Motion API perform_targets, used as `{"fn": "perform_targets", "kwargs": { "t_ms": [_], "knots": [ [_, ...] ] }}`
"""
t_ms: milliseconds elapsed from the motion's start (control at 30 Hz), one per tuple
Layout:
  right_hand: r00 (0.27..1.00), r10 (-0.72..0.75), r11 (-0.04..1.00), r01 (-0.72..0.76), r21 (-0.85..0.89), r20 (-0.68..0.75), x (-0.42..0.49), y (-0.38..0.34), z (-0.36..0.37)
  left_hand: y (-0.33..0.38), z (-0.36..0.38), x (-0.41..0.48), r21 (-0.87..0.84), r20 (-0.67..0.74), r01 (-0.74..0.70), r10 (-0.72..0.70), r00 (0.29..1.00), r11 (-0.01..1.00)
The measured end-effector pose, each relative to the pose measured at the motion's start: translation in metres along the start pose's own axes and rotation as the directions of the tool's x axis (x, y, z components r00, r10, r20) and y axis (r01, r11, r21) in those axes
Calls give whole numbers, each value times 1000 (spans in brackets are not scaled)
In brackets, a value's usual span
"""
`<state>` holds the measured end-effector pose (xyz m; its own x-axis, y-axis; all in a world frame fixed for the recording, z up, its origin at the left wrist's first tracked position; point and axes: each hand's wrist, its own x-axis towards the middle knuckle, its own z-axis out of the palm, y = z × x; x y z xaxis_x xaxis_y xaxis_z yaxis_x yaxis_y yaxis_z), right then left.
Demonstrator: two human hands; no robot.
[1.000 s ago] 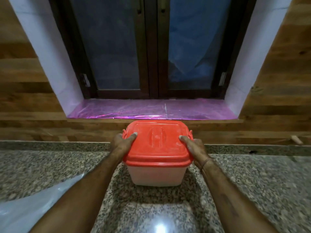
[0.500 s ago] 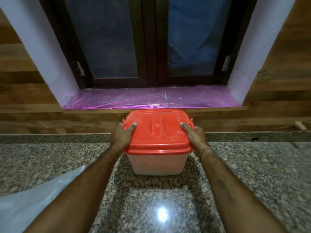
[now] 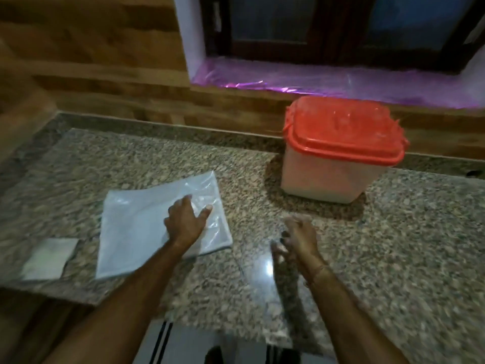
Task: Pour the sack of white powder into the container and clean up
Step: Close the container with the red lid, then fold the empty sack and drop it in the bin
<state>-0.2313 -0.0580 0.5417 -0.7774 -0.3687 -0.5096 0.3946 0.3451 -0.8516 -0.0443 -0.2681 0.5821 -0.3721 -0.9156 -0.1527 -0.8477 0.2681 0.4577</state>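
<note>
We see left hand (image 3: 185,223) spread flat on empty sack (image 3: 147,232), centre-left | right hand (image 3: 299,239) blurred, holds nothing, fingers loosely apart | container (image 3: 330,177) lidded, upper right on worktop (image 3: 393,245)

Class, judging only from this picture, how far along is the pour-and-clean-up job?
Done: the container stands closed under its red lid. In hand: the left hand lies flat on the empty sack; the right hand hovers, empty. Left: clearing away the sack.
</note>
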Motion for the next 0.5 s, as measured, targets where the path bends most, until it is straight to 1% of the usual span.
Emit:
{"fn": "perform_targets", "kwargs": {
  "t_ms": [33,100,133,200,267,333,367,433,500],
  "knots": [
    [996,8,998,-2,-65,87,-13,8,22,-27,-10,-1,38,-25,51,-50,998,998],
    [980,-21,974,65,-218,197,-33,16,60,-80,-25,1,82,-74,155,-149,986,985],
    [971,-18,960,84,-268,240,-41,18,77,-106,-32,2,82,-85,214,-207,975,973],
    [956,-22,943,117,-311,293,-47,21,102,-150,-41,3,12,-42,316,-315,948,949],
    [956,-30,915,144,-378,291,-40,32,121,-189,-43,5,-121,11,359,-361,933,925],
    [953,-40,875,178,-451,300,-17,50,133,-214,-42,5,-243,34,373,-377,926,895],
    [952,-56,869,196,-454,302,-11,55,137,-218,-42,3,-278,45,380,-384,922,882],
    [973,-55,906,143,-398,223,-22,42,140,-211,-45,-4,-328,73,391,-389,918,860],
    [995,-29,975,50,-216,100,-34,28,137,-198,-45,-9,-400,105,384,-374,921,832]
  ]
}}
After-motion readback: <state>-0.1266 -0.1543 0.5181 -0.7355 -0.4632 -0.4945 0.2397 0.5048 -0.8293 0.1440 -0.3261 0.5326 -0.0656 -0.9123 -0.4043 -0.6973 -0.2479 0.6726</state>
